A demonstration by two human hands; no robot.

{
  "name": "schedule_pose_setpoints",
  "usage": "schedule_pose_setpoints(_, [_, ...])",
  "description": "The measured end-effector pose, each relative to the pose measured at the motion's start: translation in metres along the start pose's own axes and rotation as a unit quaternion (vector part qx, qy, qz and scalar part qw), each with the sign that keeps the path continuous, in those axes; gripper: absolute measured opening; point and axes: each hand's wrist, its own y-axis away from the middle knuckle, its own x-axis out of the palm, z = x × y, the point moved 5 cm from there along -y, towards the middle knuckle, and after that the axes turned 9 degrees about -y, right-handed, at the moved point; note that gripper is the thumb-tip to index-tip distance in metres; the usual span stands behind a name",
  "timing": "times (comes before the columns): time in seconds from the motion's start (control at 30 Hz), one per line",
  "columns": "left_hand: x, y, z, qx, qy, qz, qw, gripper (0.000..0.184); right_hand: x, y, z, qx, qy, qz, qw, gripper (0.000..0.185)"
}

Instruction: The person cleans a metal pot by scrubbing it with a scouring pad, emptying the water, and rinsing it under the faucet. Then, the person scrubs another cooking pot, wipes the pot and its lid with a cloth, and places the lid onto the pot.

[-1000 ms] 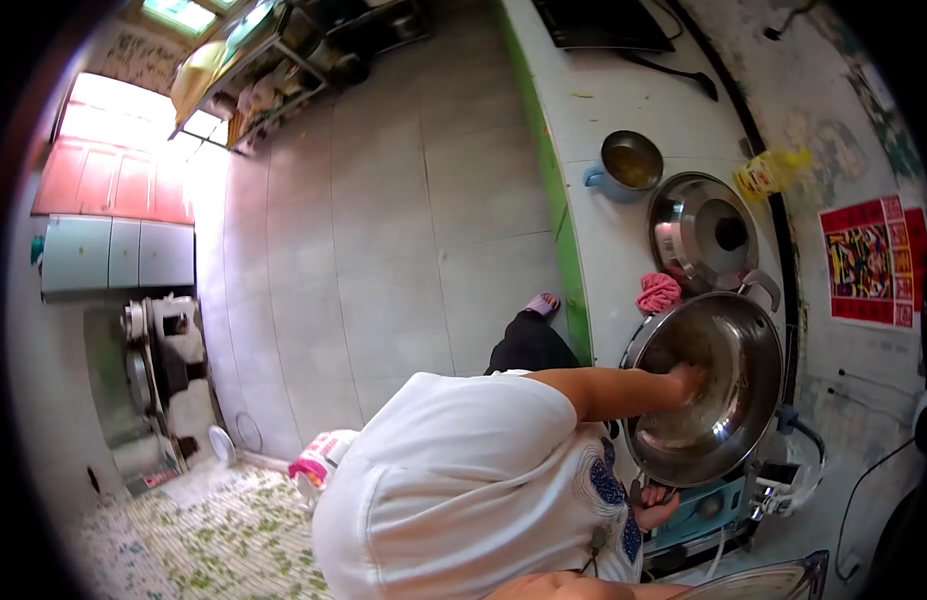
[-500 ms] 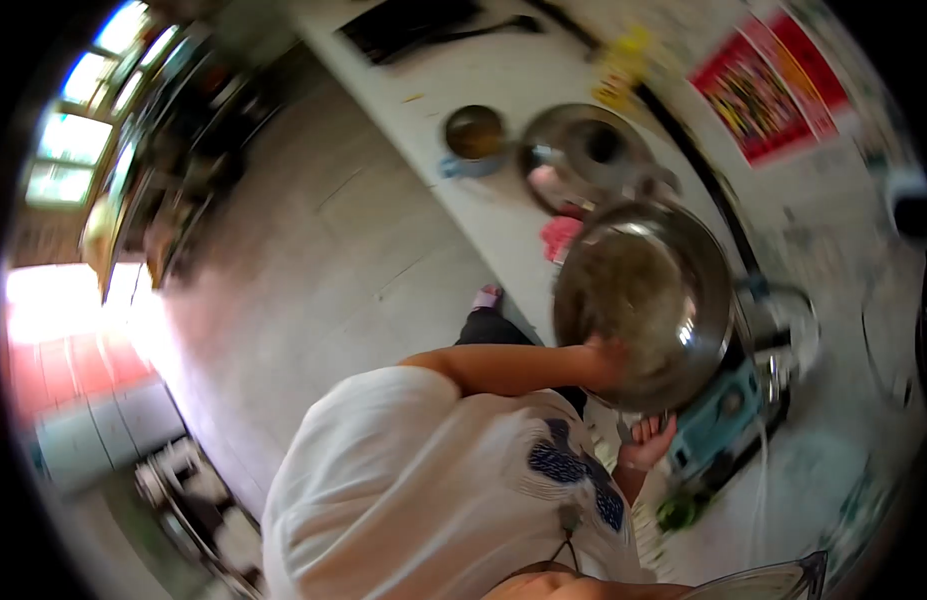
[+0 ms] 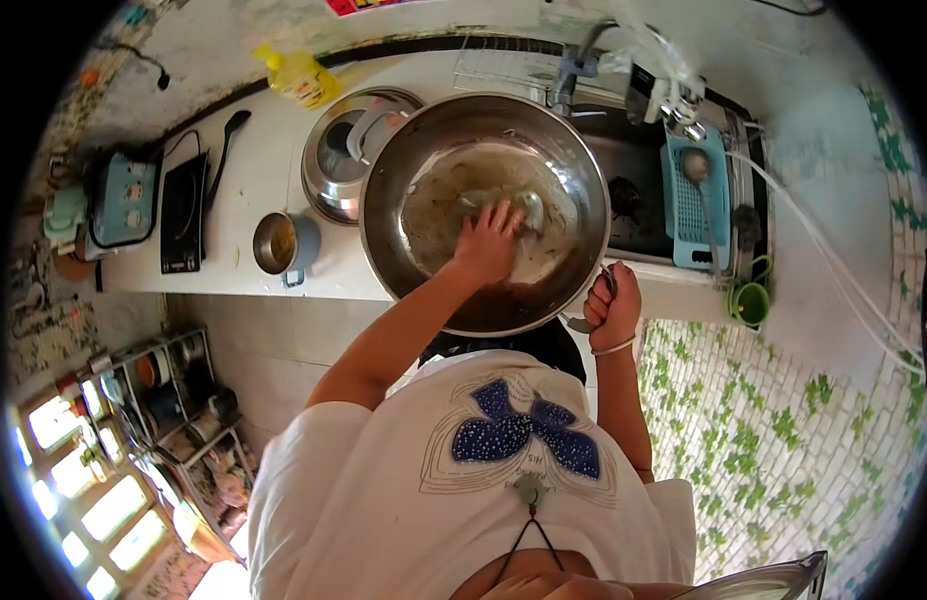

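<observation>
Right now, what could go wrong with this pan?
The pan appears to reach past the front edge of the counter, with murky liquid inside, so tilting might spill it toward the shirt. Only the right hand grips a handle; if it slipped, the pan could swing.

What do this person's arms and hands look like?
The left hand and right hand are both ungloved. The shirt's short white sleeves leave the lower arms uncovered. A thin, pale bangle circles the right wrist.
</observation>
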Motion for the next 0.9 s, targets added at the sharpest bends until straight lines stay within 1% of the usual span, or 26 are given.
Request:
schedule_pose_setpoints(0.07, [-0.006,-0.014,0.014,-0.047,0.025,-0.062,0.997,0.060,0.003,0.002,0.002,-0.006,-0.004,-0.012,1.000,0.016])
schedule_pose_setpoints(0.1, [-0.005,-0.020,0.020,-0.039,0.019,-0.058,0.997,0.060,0.002,0.002,0.002,-0.008,0.002,-0.018,1.000,0.015])
schedule_pose_setpoints(0.17, [-0.005,-0.024,0.035,-0.059,0.031,-0.099,0.993,0.059,0.001,0.002,0.002,-0.010,-0.011,-0.022,1.000,0.014])
schedule_pose_setpoints(0.2, [-0.005,-0.021,0.035,-0.051,0.026,-0.096,0.994,0.059,0.003,0.003,0.003,-0.013,-0.007,-0.023,1.000,0.014])
schedule_pose_setpoints(0.27, [-0.004,-0.015,0.036,-0.047,0.033,-0.059,0.997,0.059,0.002,0.002,0.003,-0.013,-0.004,-0.025,1.000,0.012])
schedule_pose_setpoints(0.3, [-0.001,-0.007,0.038,-0.043,0.028,-0.058,0.997,0.059,0.001,0.001,0.003,-0.014,-0.011,-0.026,1.000,0.012])
schedule_pose_setpoints(0.37, [0.015,0.015,0.028,0.039,0.040,-0.012,0.998,0.059,0.001,0.001,0.003,-0.011,-0.012,-0.013,1.000,0.011])
schedule_pose_setpoints(0.4, [0.009,0.027,0.023,0.039,0.035,-0.011,0.999,0.059,0.001,0.001,0.003,-0.011,-0.016,-0.012,1.000,0.011])
schedule_pose_setpoints(0.47, [-0.007,0.046,0.011,0.051,0.097,0.038,0.993,0.060,0.002,0.002,0.003,-0.008,-0.007,-0.024,1.000,0.010])
schedule_pose_setpoints(0.5, [-0.009,0.046,0.008,0.052,0.093,0.039,0.994,0.060,0.003,0.002,0.003,-0.008,-0.011,-0.024,1.000,0.010])
schedule_pose_setpoints(0.57, [-0.011,0.043,-0.010,0.112,0.157,0.060,0.979,0.060,0.002,0.002,0.004,-0.005,-0.003,-0.019,1.000,0.010])
schedule_pose_setpoints(0.6, [-0.013,0.040,-0.020,0.115,0.158,0.061,0.979,0.060,0.001,0.001,0.003,-0.006,-0.003,-0.021,1.000,0.010])
schedule_pose_setpoints(0.67, [-0.028,0.033,-0.051,0.207,0.216,-0.036,0.954,0.061,0.001,0.001,0.002,-0.013,-0.016,-0.007,1.000,0.009])
schedule_pose_setpoints(0.7, [-0.024,0.023,-0.061,0.207,0.216,-0.036,0.954,0.061,0.002,0.001,0.002,-0.013,-0.016,-0.007,1.000,0.009])
schedule_pose_setpoints(0.77, [-0.025,-0.010,-0.066,0.196,0.394,-0.135,0.888,0.066,0.002,0.002,0.003,-0.008,-0.008,-0.022,1.000,0.009])
schedule_pose_setpoints(0.83, [-0.031,-0.043,-0.058,0.176,0.500,-0.160,0.833,0.073,0.001,0.001,0.002,-0.008,-0.007,-0.022,1.000,0.009])
schedule_pose_setpoints(0.9, [-0.020,-0.087,-0.036,0.188,0.507,-0.312,0.781,0.071,0.001,0.001,0.003,-0.009,-0.005,-0.022,1.000,0.009])
